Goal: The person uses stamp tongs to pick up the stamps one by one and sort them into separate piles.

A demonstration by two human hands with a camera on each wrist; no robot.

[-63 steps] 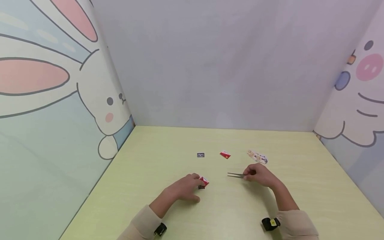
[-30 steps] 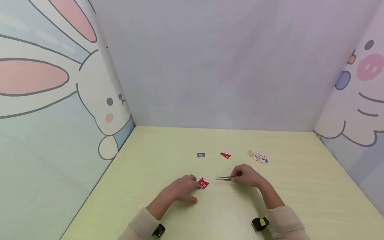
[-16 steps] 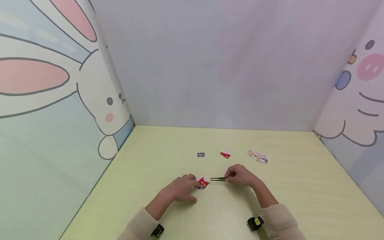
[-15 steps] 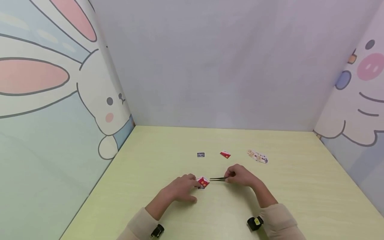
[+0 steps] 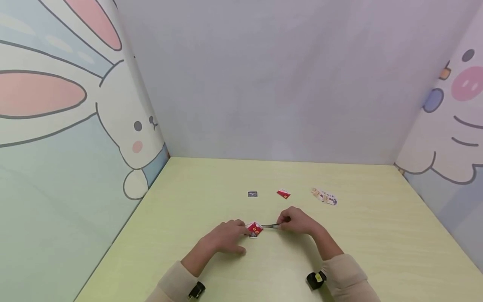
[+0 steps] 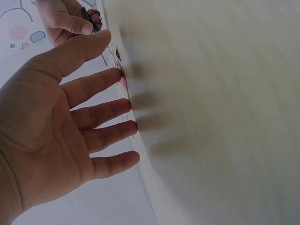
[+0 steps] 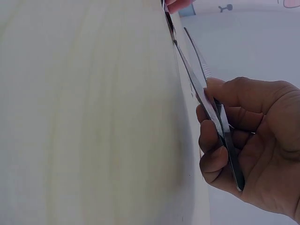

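Observation:
My left hand (image 5: 227,237) lies palm down with spread fingers, its index fingertip on the left side of a small red-and-white paper piece (image 5: 256,229) with yellow marks. A dark printed card (image 5: 253,235) peeks out from under that piece's near edge. From the right, my right hand (image 5: 298,221) pinches metal tweezers (image 5: 271,226) between thumb and fingers, and their tips overlap the paper's right corner. In the right wrist view the tweezers (image 7: 190,70) have their arms apart at the tips. The left wrist view shows the left hand (image 6: 51,117) with extended fingers at the tabletop.
Farther back on the pale yellow table (image 5: 211,180) lie a small dark picture card (image 5: 253,194), another red-and-white paper piece (image 5: 283,193) and an overlapping row of printed pieces (image 5: 324,196). A grey backdrop (image 5: 279,84) and cartoon side panels enclose the table.
My right hand has moved left with the tweezers, bringing their tips to the paper's right corner. My left hand has shifted slightly left, baring more of the red paper.

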